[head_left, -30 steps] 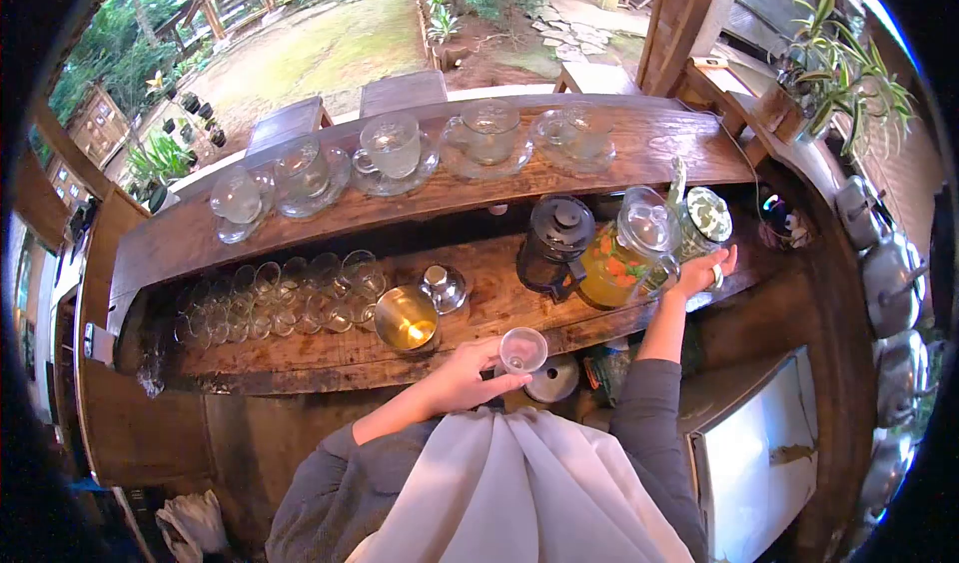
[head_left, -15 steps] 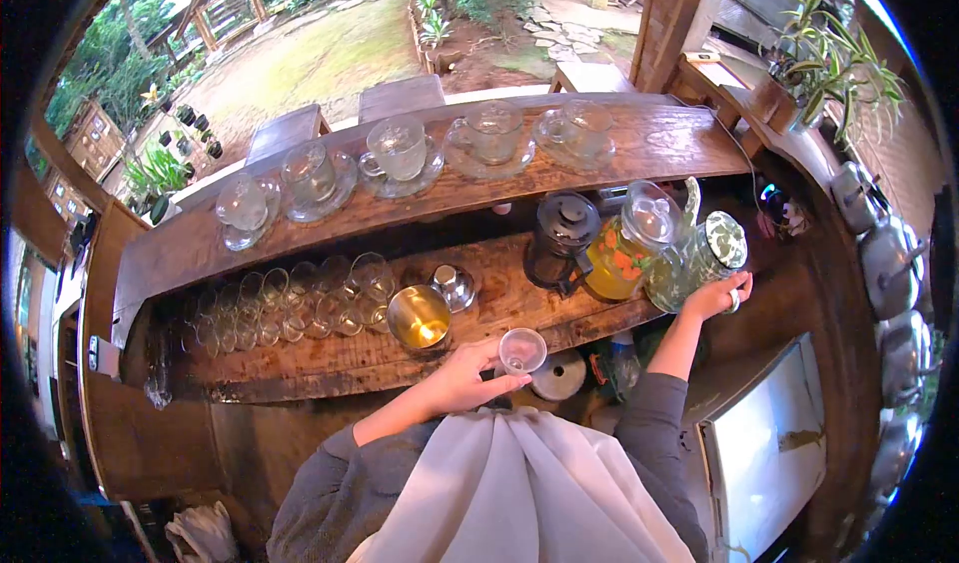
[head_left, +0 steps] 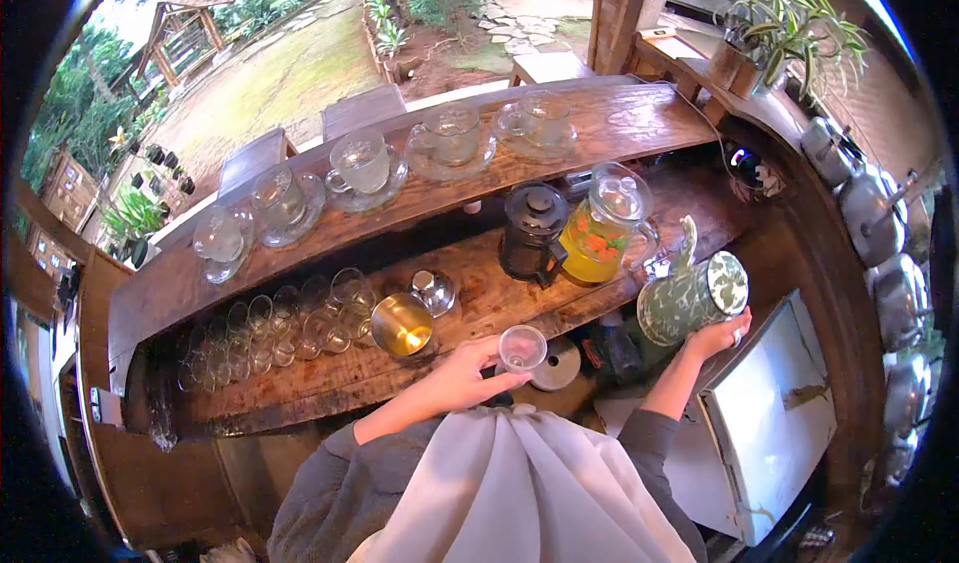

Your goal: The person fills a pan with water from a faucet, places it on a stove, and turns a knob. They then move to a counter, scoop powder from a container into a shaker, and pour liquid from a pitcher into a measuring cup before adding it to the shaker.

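My left hand (head_left: pixel 468 373) is closed around a small clear plastic cup (head_left: pixel 522 349), its mouth facing up; nothing distinct shows inside it. To the right, my right hand (head_left: pixel 717 337) grips a green-and-white mottled enamel teapot (head_left: pixel 679 303) at its handle side, the handle mostly hidden by the fingers. The teapot is lifted off the counter and tilted, with its curved spout (head_left: pixel 687 243) toward the far side. Beyond the teapot stand a glass pitcher (head_left: pixel 599 238) of yellow drink with orange and green pieces and a black French press (head_left: pixel 532 228).
On the lower wooden counter (head_left: pixel 470 313) are a brass-coloured metal cup (head_left: pixel 403 325), a small metal lidded pot (head_left: pixel 434 291) and rows of glasses (head_left: pixel 290 323). Glass cups on saucers (head_left: pixel 366 168) line the upper counter. Metal kettles (head_left: pixel 872 213) stand along the right; a white panel (head_left: pixel 769 418) lies below.
My right hand has raised the teapot off the counter and brought it nearer, clear of the pitcher. The view has shifted slightly; my left hand still holds the cup.
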`<state>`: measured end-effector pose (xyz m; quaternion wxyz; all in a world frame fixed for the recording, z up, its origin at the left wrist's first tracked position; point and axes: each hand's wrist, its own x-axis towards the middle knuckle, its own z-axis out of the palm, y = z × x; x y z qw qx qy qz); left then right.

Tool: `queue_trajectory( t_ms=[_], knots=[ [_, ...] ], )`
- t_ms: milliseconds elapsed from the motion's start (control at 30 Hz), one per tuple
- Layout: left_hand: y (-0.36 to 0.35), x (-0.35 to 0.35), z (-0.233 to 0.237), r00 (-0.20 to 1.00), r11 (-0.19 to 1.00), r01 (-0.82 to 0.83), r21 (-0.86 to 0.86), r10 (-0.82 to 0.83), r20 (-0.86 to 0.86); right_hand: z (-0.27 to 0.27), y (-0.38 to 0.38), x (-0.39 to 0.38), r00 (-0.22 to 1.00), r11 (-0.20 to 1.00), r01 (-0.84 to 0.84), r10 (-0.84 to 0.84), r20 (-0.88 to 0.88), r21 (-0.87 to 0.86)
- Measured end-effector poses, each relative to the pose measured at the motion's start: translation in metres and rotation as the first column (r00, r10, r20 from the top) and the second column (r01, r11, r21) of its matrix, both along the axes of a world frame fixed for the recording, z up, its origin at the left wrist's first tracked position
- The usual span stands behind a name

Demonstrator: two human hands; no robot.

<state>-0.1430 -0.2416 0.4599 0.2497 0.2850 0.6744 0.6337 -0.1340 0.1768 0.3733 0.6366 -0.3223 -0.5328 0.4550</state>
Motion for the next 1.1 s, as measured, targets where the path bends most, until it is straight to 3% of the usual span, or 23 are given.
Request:
queue_trajectory(
  t_ms=[200,267,333,433,500,600,667,767,900,1100],
  knots=[
    [0.0,0.001,0.004,0.998,0.998,0.038,0.049,-0.036,-0.044,0.023,-0.038,0.051,0.992,0.989,-0.118,0.113,-0.059,-0.089],
    [-0.005,0.003,0.006,0.998,0.997,0.047,0.064,-0.044,-0.048,0.043,-0.06,0.065,0.957,0.94,-0.255,0.21,-0.201,-0.229],
    [-0.013,0.005,0.012,0.994,0.999,0.044,0.002,-0.043,-0.102,0.046,-0.067,0.075,0.946,0.934,-0.293,0.252,-0.203,-0.206],
    [-0.029,0.009,0.012,0.992,0.998,0.02,0.06,-0.012,-0.129,0.061,-0.087,0.088,0.937,0.923,-0.345,0.329,-0.116,-0.169],
    [-0.042,0.013,0.02,0.992,0.997,-0.001,0.076,0.011,-0.129,0.083,-0.116,0.087,0.822,0.807,-0.533,0.421,-0.384,-0.256],
    [-0.065,0.02,0.027,0.991,0.996,-0.023,0.082,0.034,-0.126,0.081,-0.13,0.089,0.736,0.724,-0.654,0.541,-0.406,-0.22],
    [-0.082,0.023,0.034,0.963,0.999,-0.026,0.032,0.033,-0.268,0.091,-0.149,0.086,0.69,0.675,-0.708,0.602,-0.401,-0.205],
    [-0.104,0.033,0.047,0.948,0.997,-0.072,0.002,0.069,-0.31,0.096,-0.171,0.078,0.636,0.612,-0.766,0.675,-0.374,-0.198],
    [-0.126,0.044,0.051,0.955,0.981,-0.191,0.046,0.196,-0.223,0.093,-0.197,0.062,0.496,0.457,-0.867,0.749,-0.439,-0.2],
    [-0.154,0.051,0.049,0.905,0.953,-0.304,-0.009,0.285,-0.315,0.116,-0.255,0.041,0.414,0.385,-0.91,0.834,-0.366,-0.153]
  ],
)
